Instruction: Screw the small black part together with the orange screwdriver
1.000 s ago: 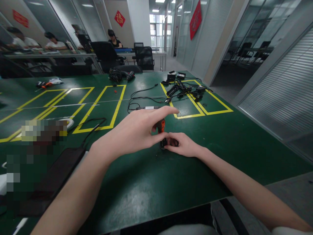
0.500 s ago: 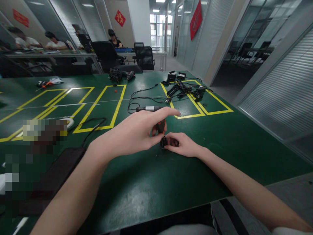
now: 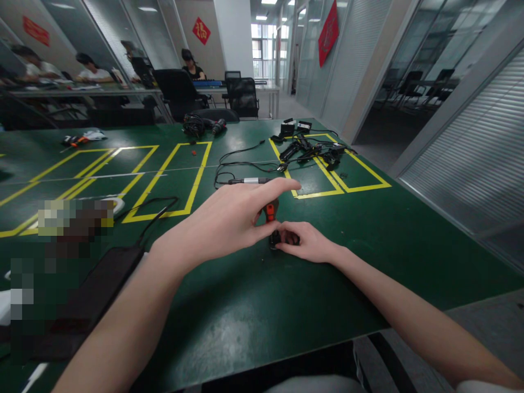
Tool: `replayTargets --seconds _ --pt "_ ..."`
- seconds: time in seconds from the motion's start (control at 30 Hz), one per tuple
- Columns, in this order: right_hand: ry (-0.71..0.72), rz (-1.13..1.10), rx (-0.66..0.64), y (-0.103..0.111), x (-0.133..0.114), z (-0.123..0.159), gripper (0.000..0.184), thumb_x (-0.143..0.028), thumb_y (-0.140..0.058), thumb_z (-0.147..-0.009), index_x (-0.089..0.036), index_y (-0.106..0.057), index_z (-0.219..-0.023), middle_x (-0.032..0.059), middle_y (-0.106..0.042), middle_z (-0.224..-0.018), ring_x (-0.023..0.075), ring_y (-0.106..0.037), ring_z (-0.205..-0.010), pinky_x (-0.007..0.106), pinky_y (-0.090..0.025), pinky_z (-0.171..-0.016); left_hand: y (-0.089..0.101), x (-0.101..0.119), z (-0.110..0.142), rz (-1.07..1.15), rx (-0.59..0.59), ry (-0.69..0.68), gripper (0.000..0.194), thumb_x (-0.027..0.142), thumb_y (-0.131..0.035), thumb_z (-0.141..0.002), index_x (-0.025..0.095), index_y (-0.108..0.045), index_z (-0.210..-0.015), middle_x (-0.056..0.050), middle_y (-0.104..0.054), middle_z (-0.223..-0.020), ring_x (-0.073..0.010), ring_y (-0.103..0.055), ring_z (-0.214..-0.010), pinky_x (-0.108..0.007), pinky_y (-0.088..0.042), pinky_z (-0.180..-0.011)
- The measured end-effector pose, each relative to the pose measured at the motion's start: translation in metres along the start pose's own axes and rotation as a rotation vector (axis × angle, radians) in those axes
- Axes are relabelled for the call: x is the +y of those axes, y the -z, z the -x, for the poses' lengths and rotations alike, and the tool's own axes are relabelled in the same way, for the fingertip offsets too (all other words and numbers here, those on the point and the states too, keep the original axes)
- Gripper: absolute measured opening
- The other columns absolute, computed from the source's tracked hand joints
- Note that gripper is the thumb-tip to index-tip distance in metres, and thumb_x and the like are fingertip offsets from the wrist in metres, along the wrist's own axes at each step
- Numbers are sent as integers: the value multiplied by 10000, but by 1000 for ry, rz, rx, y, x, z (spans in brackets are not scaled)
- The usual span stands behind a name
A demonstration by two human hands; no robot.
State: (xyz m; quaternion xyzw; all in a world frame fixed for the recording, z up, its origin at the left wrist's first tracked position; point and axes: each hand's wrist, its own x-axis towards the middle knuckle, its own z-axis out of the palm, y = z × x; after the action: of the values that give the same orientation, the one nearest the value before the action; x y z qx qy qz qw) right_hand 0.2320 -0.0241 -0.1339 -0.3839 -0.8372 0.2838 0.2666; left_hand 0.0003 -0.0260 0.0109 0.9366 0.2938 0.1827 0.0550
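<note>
My left hand (image 3: 229, 215) is closed around a short screwdriver (image 3: 271, 212) with an orange and black handle, its index finger stretched out above. The screwdriver stands roughly upright, its lower end over a small black part (image 3: 274, 240). Low on the green table, my right hand (image 3: 307, 241) pinches that part between thumb and fingers. The part's exact kind is too small to tell, and the screwdriver's tip is hidden by my fingers. Just behind my left hand lies a black and silver pen-shaped tool (image 3: 249, 180) with a cable.
Yellow tape rectangles mark the green table (image 3: 245, 327). A pile of black cables and adapters (image 3: 311, 150) lies at the back right. Coiled cable (image 3: 193, 125) and a power drill (image 3: 218, 126) are at the back. A dark pouch (image 3: 98, 284) is at left. People sit at a far table.
My left hand has turned slightly around the screwdriver, so more of the orange handle shows. My right hand stays where it was with the black part.
</note>
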Motion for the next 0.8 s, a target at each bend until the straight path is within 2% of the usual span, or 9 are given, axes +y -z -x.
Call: replayTargets --seconds 0.1,0.23,0.43,0.57,0.8 --pt "-2 -6 -2 0 0 0 144 -281 -734 -920 -184 -664 -1000 -19 -665 -785 131 -565 -644 255 -393 -630 0 0 0 -17 17 4 621 238 -669 -886 278 -482 -1477 -44 -727 -1263 -213 -731 -985 -274 -535 -789" --pt "-8 -2 4 -2 2 0 163 -279 -734 -918 -187 -673 -1038 -21 -666 -781 130 -560 -632 258 -394 -633 0 -1 1 52 -18 -6 692 222 -674 -879 298 -437 -1525 -41 -725 -1269 -207 -733 -998 -268 -549 -803" --pt "-2 -11 5 -1 2 0 160 -278 -736 -916 -185 -671 -1028 -22 -666 -782 129 -556 -633 257 -393 -634 -1 -1 -1 -4 -8 13 670 243 -684 -885 283 -455 -1514 -43 -735 -1233 -221 -738 -977 -286 -545 -803" --pt "-4 -11 2 -1 2 0 183 -281 -735 -918 -184 -673 -1060 -21 -668 -784 132 -567 -643 257 -396 -639 -1 -2 0 77 -18 -12 713 228 -682 -878 302 -423 -1537 -40 -721 -1255 -217 -720 -1033 -288 -546 -855" --pt "-7 -1 2 -1 1 0 200 -292 -730 -920 -190 -674 -1083 -15 -679 -792 139 -579 -650 262 -406 -648 -1 -3 0 75 -19 11 667 181 -638 -894 288 -441 -1523 -12 -743 -1041 -182 -713 -878 -258 -529 -766"
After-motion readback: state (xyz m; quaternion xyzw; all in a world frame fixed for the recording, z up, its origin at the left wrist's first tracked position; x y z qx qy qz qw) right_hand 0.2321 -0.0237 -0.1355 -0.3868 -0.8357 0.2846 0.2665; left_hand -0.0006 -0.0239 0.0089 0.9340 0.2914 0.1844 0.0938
